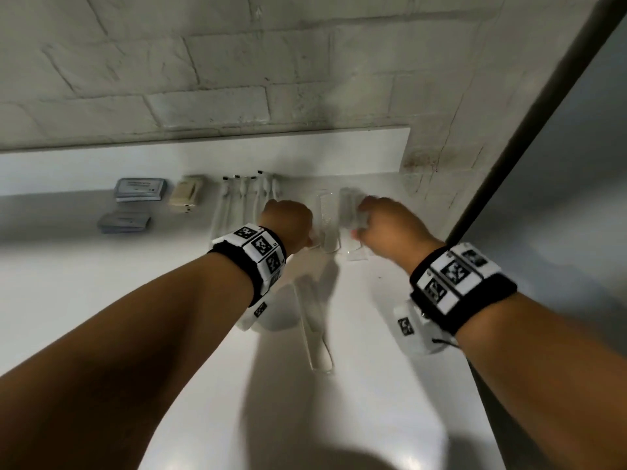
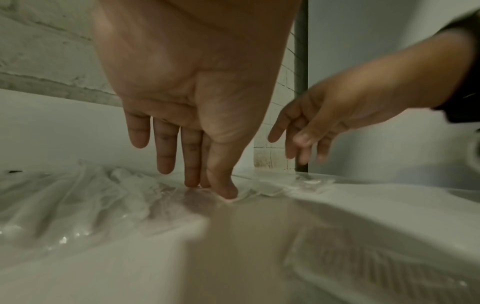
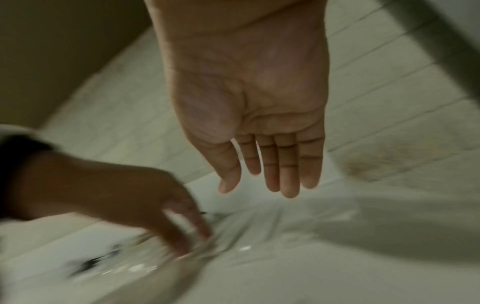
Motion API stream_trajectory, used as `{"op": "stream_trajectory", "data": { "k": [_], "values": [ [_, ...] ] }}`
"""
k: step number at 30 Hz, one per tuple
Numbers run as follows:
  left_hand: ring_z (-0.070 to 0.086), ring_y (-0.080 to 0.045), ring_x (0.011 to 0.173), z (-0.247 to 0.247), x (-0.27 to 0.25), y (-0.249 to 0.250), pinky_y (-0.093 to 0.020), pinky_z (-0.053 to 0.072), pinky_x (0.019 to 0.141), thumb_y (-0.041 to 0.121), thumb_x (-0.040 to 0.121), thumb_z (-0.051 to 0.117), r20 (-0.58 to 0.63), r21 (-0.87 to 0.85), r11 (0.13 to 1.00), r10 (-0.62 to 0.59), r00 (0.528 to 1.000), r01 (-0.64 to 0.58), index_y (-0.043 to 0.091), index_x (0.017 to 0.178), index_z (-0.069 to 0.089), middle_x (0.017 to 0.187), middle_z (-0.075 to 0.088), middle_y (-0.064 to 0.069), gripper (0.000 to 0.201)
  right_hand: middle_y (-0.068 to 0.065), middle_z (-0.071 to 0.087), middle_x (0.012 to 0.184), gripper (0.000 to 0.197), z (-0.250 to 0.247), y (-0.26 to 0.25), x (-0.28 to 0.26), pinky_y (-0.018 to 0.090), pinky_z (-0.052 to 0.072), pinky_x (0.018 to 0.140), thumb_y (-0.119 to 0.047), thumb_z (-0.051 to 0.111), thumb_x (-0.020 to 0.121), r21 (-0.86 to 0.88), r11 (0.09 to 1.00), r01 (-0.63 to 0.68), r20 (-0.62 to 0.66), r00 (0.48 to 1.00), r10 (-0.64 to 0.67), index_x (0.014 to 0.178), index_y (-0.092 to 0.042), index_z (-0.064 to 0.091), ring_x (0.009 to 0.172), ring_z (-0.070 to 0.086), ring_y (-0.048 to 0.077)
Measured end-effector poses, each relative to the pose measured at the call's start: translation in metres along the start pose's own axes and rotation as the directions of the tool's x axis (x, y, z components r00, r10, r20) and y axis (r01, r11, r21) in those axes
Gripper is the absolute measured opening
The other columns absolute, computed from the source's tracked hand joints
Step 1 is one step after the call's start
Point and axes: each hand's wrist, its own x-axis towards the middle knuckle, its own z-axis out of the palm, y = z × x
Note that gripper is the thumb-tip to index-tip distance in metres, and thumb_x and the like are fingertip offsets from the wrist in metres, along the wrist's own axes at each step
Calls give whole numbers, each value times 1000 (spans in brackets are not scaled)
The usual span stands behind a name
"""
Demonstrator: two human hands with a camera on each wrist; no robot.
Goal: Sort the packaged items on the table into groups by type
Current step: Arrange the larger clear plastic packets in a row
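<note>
My left hand (image 1: 288, 225) reaches down at the back of the white table (image 1: 101, 300), between the wrapped toothbrushes (image 1: 244, 198) and a wrapped comb (image 1: 327, 225). In the left wrist view its thumb and straight fingers (image 2: 192, 176) press on a clear wrapper (image 2: 161, 205); what is inside that wrapper is too blurred to tell. My right hand (image 1: 386, 225) hovers over a second wrapped comb (image 1: 349, 205). Its palm is bare and its fingers (image 3: 270, 174) are straight, holding nothing. A third wrapped comb (image 1: 317, 337) lies nearer to me, between my forearms.
Two grey packets (image 1: 140, 189) (image 1: 124, 222) and a beige packet (image 1: 186, 195) lie at the back left. A raised white ledge (image 1: 203, 157) and a brick wall (image 1: 237, 62) close off the back. A dark post (image 1: 509, 147) stands beyond the table's right edge.
</note>
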Motion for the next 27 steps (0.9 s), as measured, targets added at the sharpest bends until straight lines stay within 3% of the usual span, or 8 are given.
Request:
{"op": "stream_trajectory", "data": {
  "k": [2,4,8,12,15,18,24,27],
  "values": [
    [60,-22,107,0,-1,-1,-35,38,98,42,84,62,-13,35,999,15,1000,-14,21,110,68,112,67,1,34,10,66,111,34,11,-28,-24,30,49,82,-35,67,84,-12,998,68,113,991,-66,110,-13,64,101,63,28],
    [60,-22,108,-2,-2,-1,-36,37,100,41,86,63,9,46,999,19,1000,-20,22,112,66,113,66,1,33,4,66,99,37,25,-48,-43,29,49,72,-44,68,82,-44,994,98,271,959,-83,103,-13,66,90,62,22],
    [57,-21,114,-6,-6,-1,-38,34,104,40,87,62,11,20,1000,18,1000,-19,23,118,63,119,63,1,35,2,66,98,46,50,-63,-55,28,44,69,-55,70,75,-111,987,112,400,915,-59,97,-15,65,88,61,20],
    [54,-20,118,-8,-9,0,-38,32,106,39,89,57,-23,-62,998,3,1000,-4,24,118,63,125,61,1,33,10,56,117,72,63,-68,-65,34,46,80,-54,71,74,-210,966,149,368,928,-63,126,-10,48,103,59,27],
    [50,-18,123,-9,-9,4,-38,29,108,42,88,56,-9,-92,996,17,1000,-17,28,123,61,130,58,3,38,16,50,125,54,66,-75,-69,37,46,85,-24,62,86,-240,958,159,335,939,-71,131,-4,40,112,55,31],
    [49,-18,124,-10,-10,6,-39,29,107,43,87,59,55,-25,999,50,997,-48,28,125,59,131,57,5,41,16,50,132,48,68,-79,-70,39,47,91,-14,49,91,-228,964,134,326,944,-54,137,-6,39,119,54,31],
    [53,-18,119,-6,-13,4,-36,32,103,44,86,61,42,-5,999,53,998,-53,27,120,62,124,61,5,38,14,58,122,37,56,-69,-74,37,47,84,-10,42,92,-211,969,126,272,960,-66,129,-5,44,110,59,32],
    [53,-18,119,-4,-13,3,-36,33,103,44,85,62,15,-11,998,62,998,-62,29,119,63,123,61,5,37,12,62,114,37,32,-52,-64,35,48,80,-6,48,89,-119,993,21,193,981,2,127,-8,48,102,61,30]
  ]
}}
